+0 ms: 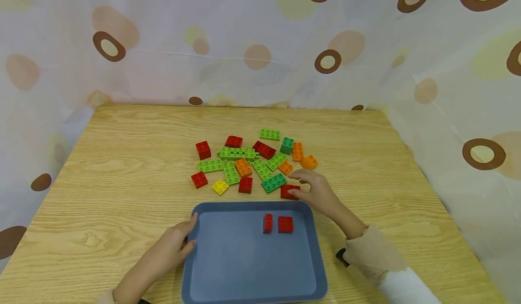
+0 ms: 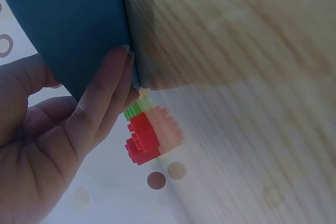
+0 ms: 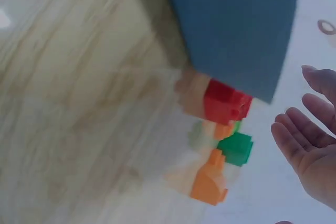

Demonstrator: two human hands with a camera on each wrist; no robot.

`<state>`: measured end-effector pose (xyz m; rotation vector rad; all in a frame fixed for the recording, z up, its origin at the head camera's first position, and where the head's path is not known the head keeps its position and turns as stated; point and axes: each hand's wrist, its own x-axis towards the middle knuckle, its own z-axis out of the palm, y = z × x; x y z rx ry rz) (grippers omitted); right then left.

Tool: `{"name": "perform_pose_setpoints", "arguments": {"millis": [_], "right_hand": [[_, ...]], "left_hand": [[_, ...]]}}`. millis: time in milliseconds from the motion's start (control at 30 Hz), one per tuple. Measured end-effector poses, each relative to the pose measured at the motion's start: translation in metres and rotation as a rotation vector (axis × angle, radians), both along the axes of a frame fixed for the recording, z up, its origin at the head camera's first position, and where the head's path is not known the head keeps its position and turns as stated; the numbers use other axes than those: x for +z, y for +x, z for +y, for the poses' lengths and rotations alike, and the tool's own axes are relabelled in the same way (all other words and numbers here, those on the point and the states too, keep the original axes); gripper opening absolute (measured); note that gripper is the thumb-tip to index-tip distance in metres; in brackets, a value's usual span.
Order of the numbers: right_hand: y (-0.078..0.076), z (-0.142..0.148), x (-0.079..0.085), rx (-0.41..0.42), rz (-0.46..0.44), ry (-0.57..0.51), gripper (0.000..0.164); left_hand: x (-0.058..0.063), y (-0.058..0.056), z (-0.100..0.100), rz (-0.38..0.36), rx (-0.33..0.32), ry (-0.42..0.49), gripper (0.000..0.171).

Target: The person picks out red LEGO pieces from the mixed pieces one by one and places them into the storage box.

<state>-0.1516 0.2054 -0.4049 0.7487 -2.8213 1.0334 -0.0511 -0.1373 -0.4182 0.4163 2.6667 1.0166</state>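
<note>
Before you: blue-grey tray, rectangular, rounded corners, raised rim, flat on worktop, left rim gripped by your left hand. Inside, toward far right: narrow red brick, long side running near to far; squarish red brick just right of it, small gap between. Beyond tray's far rim, near its right corner: another red brick on worktop, right end partly hidden from you behind your right hand's thumb.

Tray blue, bricks red/grn/orng/ylw, cloth brn-ringed.
</note>
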Motion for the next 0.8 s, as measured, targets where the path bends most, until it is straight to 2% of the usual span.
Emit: {"name": "perform_pose_setpoints", "arguments": {"millis": [233, 800], "right_hand": [[-0.006, 0.004, -0.012, -0.016, -0.104, -0.009, 0.032], [-0.015, 0.014, -0.029, -0.002, -0.162, 0.030, 0.031]], "left_hand": [[0.000, -0.001, 0.000, -0.009, -0.008, 0.009, 0.055], [0.000, -0.001, -0.001, -0.016, 0.004, 0.007, 0.055]]}}
